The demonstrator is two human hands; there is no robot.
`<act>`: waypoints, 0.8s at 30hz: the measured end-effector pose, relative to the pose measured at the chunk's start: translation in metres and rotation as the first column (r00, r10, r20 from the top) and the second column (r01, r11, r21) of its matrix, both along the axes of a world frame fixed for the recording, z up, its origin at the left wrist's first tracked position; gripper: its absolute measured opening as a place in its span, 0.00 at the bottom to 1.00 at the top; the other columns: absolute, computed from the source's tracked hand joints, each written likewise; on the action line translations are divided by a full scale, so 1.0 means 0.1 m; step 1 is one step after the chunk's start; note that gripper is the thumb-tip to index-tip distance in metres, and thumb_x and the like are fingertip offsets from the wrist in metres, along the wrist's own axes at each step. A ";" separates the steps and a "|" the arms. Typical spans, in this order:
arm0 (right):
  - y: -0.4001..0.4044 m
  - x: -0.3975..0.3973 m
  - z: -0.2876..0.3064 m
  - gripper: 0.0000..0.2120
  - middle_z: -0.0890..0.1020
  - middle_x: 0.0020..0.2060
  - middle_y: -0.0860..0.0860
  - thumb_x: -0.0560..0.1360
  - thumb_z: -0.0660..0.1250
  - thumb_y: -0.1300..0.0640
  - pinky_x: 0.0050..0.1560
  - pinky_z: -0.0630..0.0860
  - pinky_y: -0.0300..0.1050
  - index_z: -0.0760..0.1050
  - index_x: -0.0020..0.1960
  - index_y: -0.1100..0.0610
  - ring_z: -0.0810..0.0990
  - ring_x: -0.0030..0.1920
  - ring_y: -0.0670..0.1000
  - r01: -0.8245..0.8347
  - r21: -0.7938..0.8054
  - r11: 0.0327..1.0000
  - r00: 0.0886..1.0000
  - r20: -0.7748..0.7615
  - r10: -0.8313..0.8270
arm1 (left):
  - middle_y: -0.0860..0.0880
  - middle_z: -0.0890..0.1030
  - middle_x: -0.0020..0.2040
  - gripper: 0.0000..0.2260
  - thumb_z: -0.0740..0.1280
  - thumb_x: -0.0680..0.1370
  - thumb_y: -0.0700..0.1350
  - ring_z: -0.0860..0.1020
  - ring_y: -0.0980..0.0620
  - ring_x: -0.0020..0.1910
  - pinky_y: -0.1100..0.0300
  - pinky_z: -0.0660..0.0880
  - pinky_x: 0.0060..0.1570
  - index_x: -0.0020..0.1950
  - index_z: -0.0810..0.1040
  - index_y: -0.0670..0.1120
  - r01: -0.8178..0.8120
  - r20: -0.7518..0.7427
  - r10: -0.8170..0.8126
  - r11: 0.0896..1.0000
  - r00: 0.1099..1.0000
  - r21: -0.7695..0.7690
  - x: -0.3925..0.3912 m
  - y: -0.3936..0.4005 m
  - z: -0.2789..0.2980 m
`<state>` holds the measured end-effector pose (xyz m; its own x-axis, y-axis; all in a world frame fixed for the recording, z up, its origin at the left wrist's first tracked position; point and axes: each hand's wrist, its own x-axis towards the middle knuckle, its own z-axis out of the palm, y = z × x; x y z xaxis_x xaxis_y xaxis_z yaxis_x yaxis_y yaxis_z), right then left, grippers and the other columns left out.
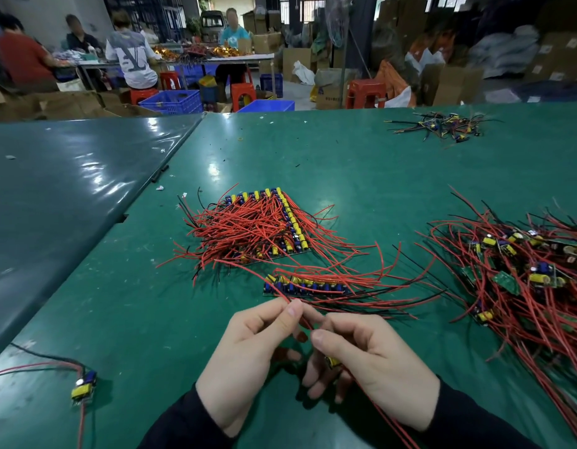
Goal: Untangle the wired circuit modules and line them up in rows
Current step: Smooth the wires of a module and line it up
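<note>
My left hand (pixel 248 358) pinches the red wires (pixel 305 320) of one circuit module between thumb and fingers. My right hand (pixel 371 361) curls round the same wires, and the yellow module (pixel 332 361) sits in its fingers. Just beyond my hands lies a short row of modules (pixel 305 286) with red and black wires trailing right. Behind it a larger stack of lined-up modules (pixel 264 225) lies under its red wires. A tangled heap of modules (pixel 520 270) lies at the right.
A single module with wires (pixel 84 385) lies at the near left on the green table (pixel 151 303). A small pile of black-wired parts (pixel 442 126) sits at the far right. Beyond the table are people at another bench, blue crates (pixel 170 102) and red stools.
</note>
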<state>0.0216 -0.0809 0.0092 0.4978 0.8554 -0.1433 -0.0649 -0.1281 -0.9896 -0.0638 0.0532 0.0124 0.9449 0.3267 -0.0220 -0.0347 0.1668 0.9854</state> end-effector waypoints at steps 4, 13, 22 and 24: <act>0.01 0.00 0.00 0.11 0.82 0.31 0.56 0.78 0.62 0.57 0.22 0.67 0.36 0.71 0.37 0.56 0.81 0.29 0.52 -0.001 -0.016 1.000 1.000 0.030 0.002 | 0.48 0.78 0.35 0.11 0.71 0.71 0.52 0.73 0.53 0.33 0.65 0.70 0.33 0.35 0.81 0.46 -0.003 -0.031 0.003 1.000 1.000 -0.010 0.00 0.02 0.00; 0.01 0.01 0.01 0.12 0.82 0.30 0.54 0.79 0.62 0.60 0.21 0.65 0.35 0.71 0.36 0.56 0.80 0.27 0.50 -0.022 -0.083 0.996 0.996 0.088 0.029 | 0.49 0.80 0.35 0.12 0.67 0.67 0.52 0.75 0.58 0.32 0.67 0.68 0.29 0.38 0.84 0.45 0.025 -0.134 -0.047 0.987 0.990 -0.159 0.00 0.10 0.02; 0.01 -0.02 0.03 0.13 0.82 0.31 0.55 0.78 0.63 0.59 0.20 0.66 0.35 0.72 0.35 0.55 0.80 0.26 0.49 -0.079 -0.139 0.987 0.992 0.092 0.092 | 0.48 0.74 0.28 0.12 0.66 0.68 0.48 0.65 0.58 0.23 0.69 0.59 0.20 0.35 0.83 0.41 0.076 -0.159 -0.126 0.955 0.979 -0.288 0.01 0.12 0.06; 0.01 0.00 0.03 0.13 0.82 0.30 0.55 0.78 0.63 0.59 0.20 0.66 0.35 0.72 0.34 0.55 0.79 0.26 0.49 -0.073 -0.154 0.985 0.992 0.095 0.088 | 0.48 0.74 0.28 0.13 0.65 0.69 0.49 0.65 0.57 0.23 0.68 0.59 0.21 0.35 0.83 0.41 0.050 -0.169 -0.106 0.950 0.980 -0.307 0.01 0.13 0.06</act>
<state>0.0211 -0.0802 0.0121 0.4468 0.8659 -0.2251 0.0508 -0.2758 -0.9599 -0.0624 0.0666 0.0183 0.9379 0.2035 -0.2808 0.1649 0.4506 0.8774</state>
